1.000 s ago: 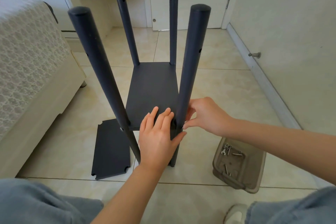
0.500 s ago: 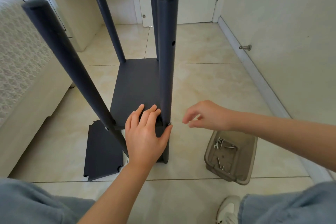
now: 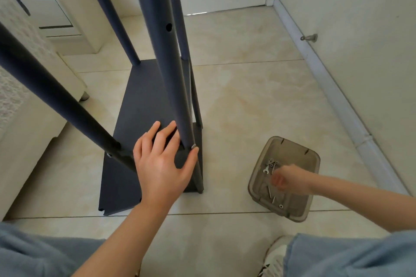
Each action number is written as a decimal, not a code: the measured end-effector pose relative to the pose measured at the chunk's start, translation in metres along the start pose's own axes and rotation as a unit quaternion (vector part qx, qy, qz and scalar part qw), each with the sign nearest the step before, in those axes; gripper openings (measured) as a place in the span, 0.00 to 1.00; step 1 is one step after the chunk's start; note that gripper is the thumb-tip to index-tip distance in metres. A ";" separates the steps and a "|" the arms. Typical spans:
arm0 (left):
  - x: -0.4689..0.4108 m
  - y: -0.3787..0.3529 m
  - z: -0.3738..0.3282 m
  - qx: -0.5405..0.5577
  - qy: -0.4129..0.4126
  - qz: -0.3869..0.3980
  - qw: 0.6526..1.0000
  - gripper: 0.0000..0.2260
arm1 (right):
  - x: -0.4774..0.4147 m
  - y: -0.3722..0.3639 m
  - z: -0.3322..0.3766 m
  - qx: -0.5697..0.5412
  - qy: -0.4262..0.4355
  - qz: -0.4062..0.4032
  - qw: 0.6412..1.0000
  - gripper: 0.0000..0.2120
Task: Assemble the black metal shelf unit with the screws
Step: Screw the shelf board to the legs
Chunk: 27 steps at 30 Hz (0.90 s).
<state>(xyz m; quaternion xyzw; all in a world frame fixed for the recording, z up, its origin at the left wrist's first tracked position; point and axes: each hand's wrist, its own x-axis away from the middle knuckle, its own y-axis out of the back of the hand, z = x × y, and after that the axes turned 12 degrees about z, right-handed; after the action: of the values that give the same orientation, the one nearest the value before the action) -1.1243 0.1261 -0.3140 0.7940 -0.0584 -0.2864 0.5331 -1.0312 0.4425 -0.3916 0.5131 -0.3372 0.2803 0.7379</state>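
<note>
The black shelf unit stands on the tiled floor with one shelf panel (image 3: 144,101) fixed low between upright posts. My left hand (image 3: 162,164) lies with straight fingers on that panel's near right corner, its thumb touching the near right post (image 3: 162,51) just beside a silver screw head (image 3: 193,146). Over the brown plastic tray (image 3: 295,147) of screws and a small wrench (image 3: 266,168), my right hand (image 3: 283,179) is blurred. Whether it holds anything cannot be made out.
A second black panel (image 3: 117,195) lies flat on the floor under the unit's near left post (image 3: 56,101). A bed (image 3: 22,123) borders the left side. The wall with a door stop (image 3: 311,38) runs along the right. My knees and one shoe (image 3: 274,256) are at the bottom.
My right hand left the near right post and dropped right and down into the screw tray. My left hand stayed on the panel corner. The view tilted down and closer.
</note>
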 end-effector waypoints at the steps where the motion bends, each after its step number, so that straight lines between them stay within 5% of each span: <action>1: 0.000 -0.001 0.001 -0.001 -0.002 -0.003 1.000 0.18 | -0.008 -0.007 -0.005 0.005 -0.006 0.002 1.000 0.11; 16: -0.001 -0.008 -0.001 0.002 -0.010 -0.041 0.999 0.17 | -0.068 -0.071 -0.024 0.225 -0.087 0.074 0.968 0.14; 27: -0.003 -0.012 -0.001 -0.019 -0.015 -0.058 0.998 0.17 | -0.088 -0.072 -0.020 0.257 -0.056 0.086 0.961 0.17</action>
<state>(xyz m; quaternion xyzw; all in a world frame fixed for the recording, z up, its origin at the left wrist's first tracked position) -1.1286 0.1327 -0.3232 0.7811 -0.0150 -0.3296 0.5301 -1.0266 0.4331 -0.5066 0.6693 -0.3373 0.3911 0.5341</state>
